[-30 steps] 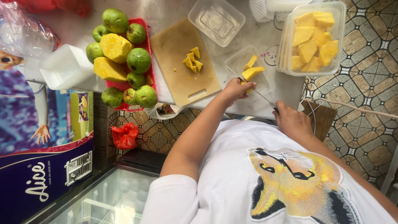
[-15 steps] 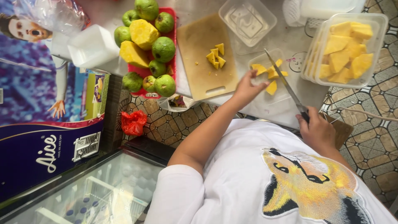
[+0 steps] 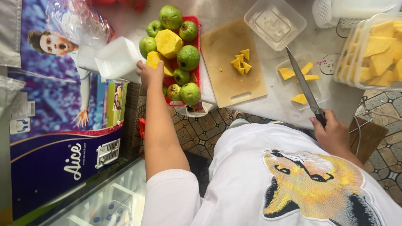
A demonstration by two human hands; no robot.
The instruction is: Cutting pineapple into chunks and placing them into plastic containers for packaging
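From the head view, the left hand (image 3: 150,73) reaches to the peeled pineapple half (image 3: 155,60) on the red tray (image 3: 197,50), fingers closing on its near edge among green guavas (image 3: 188,57). The right hand (image 3: 333,133) is wrapped tight round the handle of a knife (image 3: 303,86), blade lying over a shallow clear box (image 3: 299,79) of yellow wedges. A firm, whole-palm hold would suit the slippery fruit, knife kept flat and away. The pale table (image 3: 276,104) also carries a cutting board (image 3: 230,62); patterned floor tiles (image 3: 201,129) lie below.
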